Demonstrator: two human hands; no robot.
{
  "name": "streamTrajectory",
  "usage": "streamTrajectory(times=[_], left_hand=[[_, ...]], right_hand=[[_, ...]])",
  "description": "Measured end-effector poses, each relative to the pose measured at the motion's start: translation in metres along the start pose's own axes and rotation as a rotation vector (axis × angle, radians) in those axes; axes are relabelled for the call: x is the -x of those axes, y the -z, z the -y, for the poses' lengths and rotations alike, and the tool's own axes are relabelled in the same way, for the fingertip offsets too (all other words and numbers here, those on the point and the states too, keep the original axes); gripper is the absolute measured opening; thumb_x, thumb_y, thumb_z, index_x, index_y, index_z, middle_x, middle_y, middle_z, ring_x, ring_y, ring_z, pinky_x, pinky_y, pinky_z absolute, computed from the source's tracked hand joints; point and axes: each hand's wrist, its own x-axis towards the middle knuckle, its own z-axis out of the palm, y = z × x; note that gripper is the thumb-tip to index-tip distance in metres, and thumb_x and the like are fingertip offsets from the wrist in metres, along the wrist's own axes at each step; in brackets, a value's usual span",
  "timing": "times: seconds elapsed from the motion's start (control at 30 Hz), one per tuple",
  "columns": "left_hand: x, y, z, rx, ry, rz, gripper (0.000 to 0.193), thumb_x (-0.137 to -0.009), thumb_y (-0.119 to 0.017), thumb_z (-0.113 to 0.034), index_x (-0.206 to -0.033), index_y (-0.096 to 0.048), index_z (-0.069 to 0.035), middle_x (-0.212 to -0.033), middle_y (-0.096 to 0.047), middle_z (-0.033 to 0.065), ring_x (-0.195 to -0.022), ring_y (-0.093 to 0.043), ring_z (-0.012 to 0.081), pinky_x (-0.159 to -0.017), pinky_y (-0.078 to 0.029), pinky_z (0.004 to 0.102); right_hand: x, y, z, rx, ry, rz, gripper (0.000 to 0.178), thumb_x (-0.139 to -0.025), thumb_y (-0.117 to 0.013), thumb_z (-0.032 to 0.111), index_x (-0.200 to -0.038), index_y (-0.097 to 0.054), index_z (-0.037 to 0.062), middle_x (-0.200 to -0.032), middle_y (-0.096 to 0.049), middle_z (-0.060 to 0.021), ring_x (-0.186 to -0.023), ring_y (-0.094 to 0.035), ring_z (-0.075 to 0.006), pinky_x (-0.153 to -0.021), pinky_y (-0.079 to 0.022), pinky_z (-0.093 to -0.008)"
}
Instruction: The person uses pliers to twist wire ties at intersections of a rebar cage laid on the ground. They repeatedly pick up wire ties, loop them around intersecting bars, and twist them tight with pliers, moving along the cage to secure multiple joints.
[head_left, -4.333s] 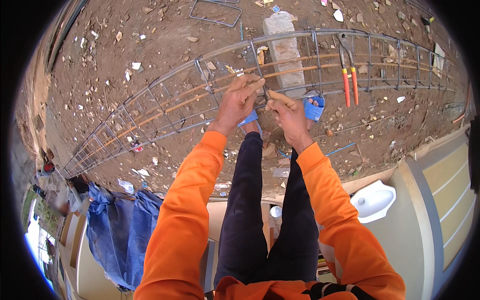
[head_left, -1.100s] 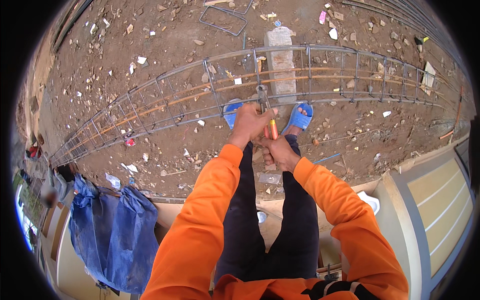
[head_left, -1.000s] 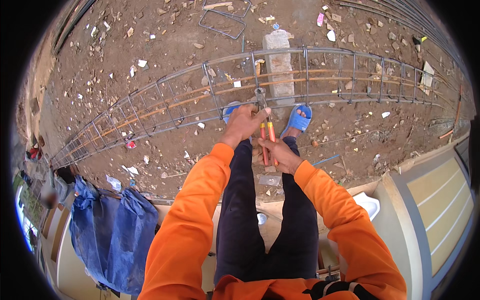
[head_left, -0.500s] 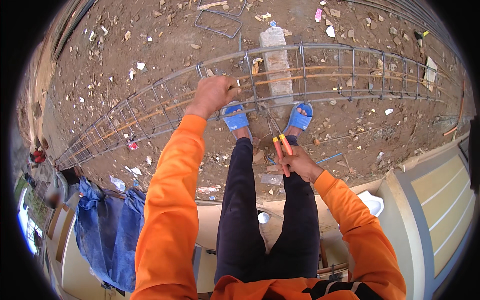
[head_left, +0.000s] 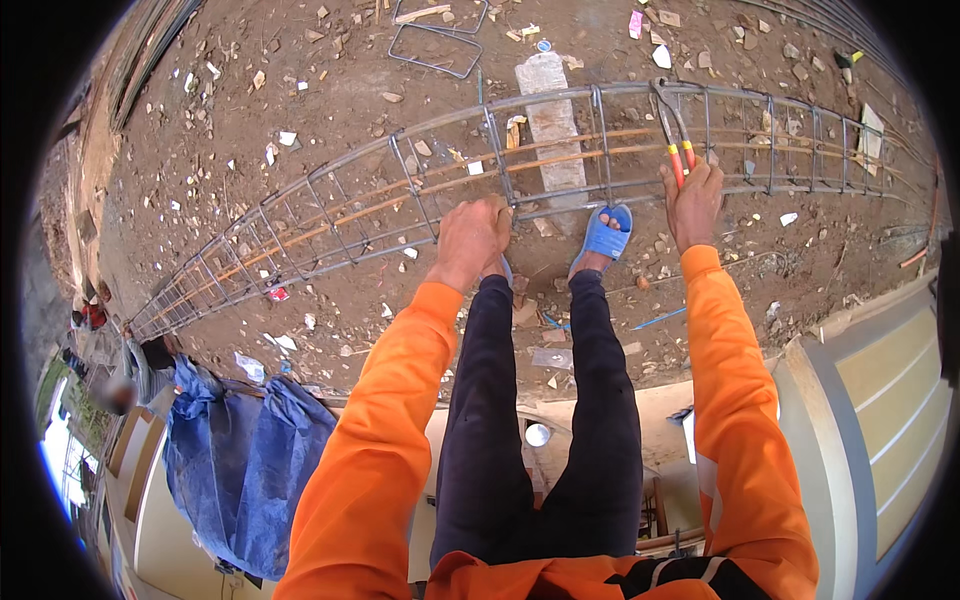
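A long cage of steel rebar (head_left: 540,97), tied with square stirrups, stretches across in front of me, curved by the lens. My left hand (head_left: 472,238) is closed at its near bar, beside the foot of a stirrup; the fingertips are partly hidden. In my right hand (head_left: 694,205) are pincers (head_left: 676,140) with red and yellow handles. Their jaws point away from me and reach the far bar, between two stirrups. Whether the jaws grip anything there is too small to tell. Rusty inner rods (head_left: 560,150) run lengthwise through the cage.
A concrete block (head_left: 555,130) lies under the cage. My feet in blue sandals (head_left: 606,232) stand close to the near bar. Loose stirrups (head_left: 435,50) and stones litter the dirt. Blue tarpaulin (head_left: 245,465) hangs at lower left; a person (head_left: 120,393) is at far left.
My right hand has swung forward and right with the pincers, from near my knee to the far bar. My left hand has come down and right, from above the cage to its near bar.
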Motion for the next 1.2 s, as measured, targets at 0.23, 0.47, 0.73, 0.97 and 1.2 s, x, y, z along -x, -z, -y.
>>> streamTrajectory(times=[0.23,0.47,0.73,0.97,1.2], left_hand=[[-0.007,-0.001,0.007,1.720,0.645,0.315,0.021,-0.091,-0.066,-0.019,-0.094,-0.067,0.002,-0.069,-0.064,0.0025,-0.056,-0.056,0.0133,-0.053,-0.046,0.0304],[0.016,0.000,0.041,0.129,0.305,-0.132,0.021,-0.089,-0.065,-0.020,-0.102,-0.067,-0.003,-0.071,-0.067,0.0093,-0.064,-0.064,0.0172,-0.060,-0.051,0.0362],[0.035,0.012,-0.028,1.549,0.774,-0.082,0.014,-0.093,-0.068,-0.016,-0.101,-0.067,-0.005,-0.080,-0.065,-0.0016,-0.064,-0.054,0.0067,-0.059,-0.046,0.0238],[-0.030,0.026,-0.024,0.862,0.470,-0.427,0.018,-0.092,-0.067,-0.021,-0.102,-0.067,-0.006,-0.083,-0.063,0.0084,-0.084,-0.061,0.0244,-0.080,-0.046,0.0361],[-0.127,0.053,0.029,0.099,0.306,0.123,0.055,-0.098,-0.036,-0.051,-0.112,-0.071,-0.011,-0.117,-0.065,0.0201,-0.113,-0.056,0.0374,-0.101,-0.036,0.0475]], right_hand=[[0.009,-0.005,0.002,0.066,0.006,-0.032,0.062,-0.085,-0.070,0.032,-0.133,-0.047,-0.0003,-0.118,-0.051,-0.0206,-0.109,-0.054,-0.0375,-0.088,-0.044,-0.0482],[0.050,0.037,0.103,-0.418,0.084,0.092,0.039,-0.087,-0.066,0.019,-0.122,-0.058,0.0031,-0.109,-0.058,-0.0188,-0.104,-0.057,-0.0345,-0.088,-0.045,-0.0441],[0.130,0.037,0.221,-1.203,-0.319,0.646,0.027,-0.094,-0.059,0.012,-0.117,-0.064,-0.0021,-0.107,-0.067,-0.0191,-0.099,-0.066,-0.0260,-0.084,-0.050,-0.0356],[0.082,0.022,0.205,-1.179,-0.607,0.299,0.030,-0.096,-0.060,0.013,-0.120,-0.065,-0.0035,-0.084,-0.067,-0.0024,-0.067,-0.052,-0.0032,-0.056,-0.040,-0.0195],[0.019,-0.009,0.197,-1.079,-0.581,0.384,0.030,-0.088,-0.063,0.012,-0.111,-0.068,-0.0072,-0.082,-0.071,-0.0099,-0.073,-0.063,-0.0128,-0.066,-0.049,-0.0288]])
